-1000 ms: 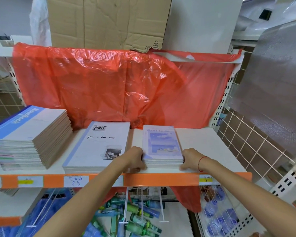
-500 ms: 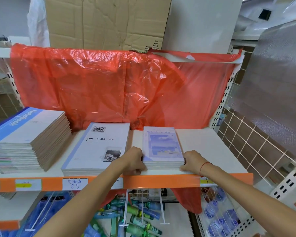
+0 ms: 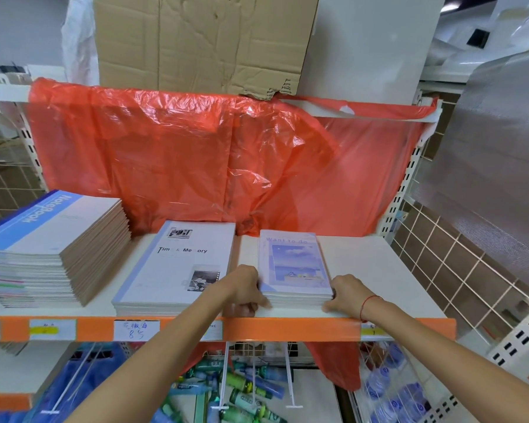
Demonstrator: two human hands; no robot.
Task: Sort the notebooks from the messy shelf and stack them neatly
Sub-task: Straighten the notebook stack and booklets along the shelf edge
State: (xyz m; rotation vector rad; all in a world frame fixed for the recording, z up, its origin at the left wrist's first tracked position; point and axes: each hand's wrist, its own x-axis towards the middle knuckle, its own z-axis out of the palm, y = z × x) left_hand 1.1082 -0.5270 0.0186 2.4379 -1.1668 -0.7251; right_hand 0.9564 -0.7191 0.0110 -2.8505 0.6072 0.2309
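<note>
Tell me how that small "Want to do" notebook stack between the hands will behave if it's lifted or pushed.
The "Want to do" stack is a pile of thin, separate notebooks, so it would probably sag or fan unless squeezed from both sides, as the left hand and right hand do now. The glossy covers suggest the top copies may slide. On the smooth white shelf it should push easily.
</note>
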